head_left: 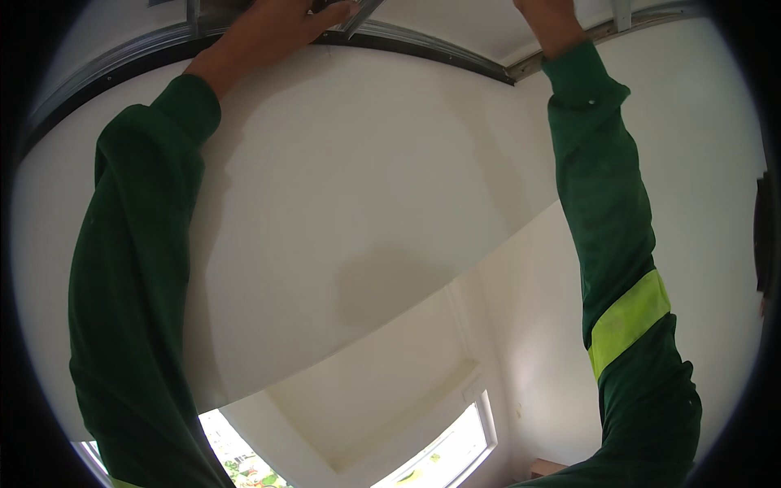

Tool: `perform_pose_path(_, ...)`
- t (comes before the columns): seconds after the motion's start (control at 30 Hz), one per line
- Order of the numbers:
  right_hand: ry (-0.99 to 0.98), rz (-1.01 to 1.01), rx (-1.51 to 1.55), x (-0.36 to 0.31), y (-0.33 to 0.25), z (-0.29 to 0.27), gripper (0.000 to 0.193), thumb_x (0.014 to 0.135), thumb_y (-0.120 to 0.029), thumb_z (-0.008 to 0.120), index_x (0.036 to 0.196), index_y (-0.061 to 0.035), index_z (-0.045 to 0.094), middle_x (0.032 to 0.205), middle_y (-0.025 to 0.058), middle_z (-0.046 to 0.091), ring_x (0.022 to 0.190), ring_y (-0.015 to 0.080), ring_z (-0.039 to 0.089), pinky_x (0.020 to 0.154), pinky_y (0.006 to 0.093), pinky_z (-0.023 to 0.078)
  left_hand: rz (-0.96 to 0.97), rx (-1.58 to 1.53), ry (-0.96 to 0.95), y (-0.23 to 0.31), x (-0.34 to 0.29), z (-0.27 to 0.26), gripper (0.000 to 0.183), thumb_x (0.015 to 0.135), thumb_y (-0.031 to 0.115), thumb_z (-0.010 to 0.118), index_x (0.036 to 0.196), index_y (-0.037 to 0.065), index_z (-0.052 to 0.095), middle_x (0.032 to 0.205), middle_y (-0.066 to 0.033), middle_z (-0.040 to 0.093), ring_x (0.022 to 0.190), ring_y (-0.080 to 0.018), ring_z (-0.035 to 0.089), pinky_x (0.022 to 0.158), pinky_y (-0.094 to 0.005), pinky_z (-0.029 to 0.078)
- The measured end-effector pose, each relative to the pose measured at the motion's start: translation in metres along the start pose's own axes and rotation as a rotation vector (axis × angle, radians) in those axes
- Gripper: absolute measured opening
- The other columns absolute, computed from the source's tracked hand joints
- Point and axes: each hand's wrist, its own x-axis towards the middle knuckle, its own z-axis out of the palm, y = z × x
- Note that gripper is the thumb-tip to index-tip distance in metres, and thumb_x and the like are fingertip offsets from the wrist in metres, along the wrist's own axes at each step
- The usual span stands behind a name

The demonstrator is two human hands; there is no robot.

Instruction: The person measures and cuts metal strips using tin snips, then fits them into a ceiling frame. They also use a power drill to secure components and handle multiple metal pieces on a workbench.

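Note:
Both my arms, in green sleeves, reach up overhead. My left hand is at the top edge, its thumb stretched against a short metal profile that meets the dark edge rail. The hand appears to grip this profile, though its other fingers are partly cut off by the picture's edge. Farther right, my right hand is raised close to the ceiling frame near the corner. Only its wrist and the back part of the hand show; the fingers are outside the picture, so what they hold is hidden.
A broad white wall panel stands in front of me. Below it are a recess and a bright window. Another metal profile crosses the ceiling frame at left; a dark object is at the right rim.

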Motion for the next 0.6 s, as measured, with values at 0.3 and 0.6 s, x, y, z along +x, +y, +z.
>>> perform_pose_path(0.3, -0.052, 0.015, 0.038, 0.011, -0.014, -0.004, 0.027, 0.104, -0.022, 0.069, 0.109, 0.0050, 0.069, 0.088, 0.0076, 0.065, 0.082, 0.0154, 0.054, 0.077, 0.0352, 0.047, 0.033, -0.123, 0.056, -0.007, 0.002, 0.004, 0.048, 0.106, 0.038, 0.064, 0.113, -0.009, 0.073, 0.089, -0.0253, 0.073, 0.081, -0.0327, 0.070, 0.079, -0.0437, 0.055)
perform_pose_path(0.6, -0.151, 0.099, 0.075, 0.003, -0.018, 0.007, 0.021, 0.102, -0.016, 0.068, 0.107, 0.0048, 0.067, 0.084, 0.0036, 0.059, 0.079, 0.0147, 0.050, 0.074, 0.0346, 0.044, -0.055, 0.014, 0.058, -0.022, 0.000, 0.014, 0.065, 0.102, 0.055, 0.069, 0.133, -0.003, 0.068, 0.104, -0.0184, 0.072, 0.099, -0.0277, 0.068, 0.095, -0.0407, 0.052)
